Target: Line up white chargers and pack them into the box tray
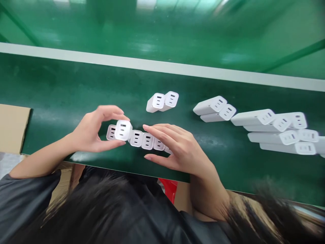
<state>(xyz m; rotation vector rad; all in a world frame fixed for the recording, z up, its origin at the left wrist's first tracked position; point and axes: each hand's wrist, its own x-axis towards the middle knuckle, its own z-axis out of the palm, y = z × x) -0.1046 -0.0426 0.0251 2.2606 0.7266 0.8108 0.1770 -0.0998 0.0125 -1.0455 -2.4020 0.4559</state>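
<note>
Several white blocks with slots in their end faces stand in a row (pixel 147 141) near the table's front edge. One white block (pixel 123 130) sits higher than the row, toward its left end, between the thumb and fingers of my left hand (pixel 95 130), which grips its sides. My right hand (pixel 182 147) arches over the row's right part, thumb on the near side and fingers on the far side, apart from each other. It partly hides the rightmost blocks, and whether it touches them is unclear.
Two white blocks (pixel 158 101) stand behind the row on the green table (pixel 76 84). More white blocks (pixel 266 117) lie in a cluster at the right. Cardboard (pixel 14 127) rests at the left edge. A pale strip (pixel 162 66) crosses the far side.
</note>
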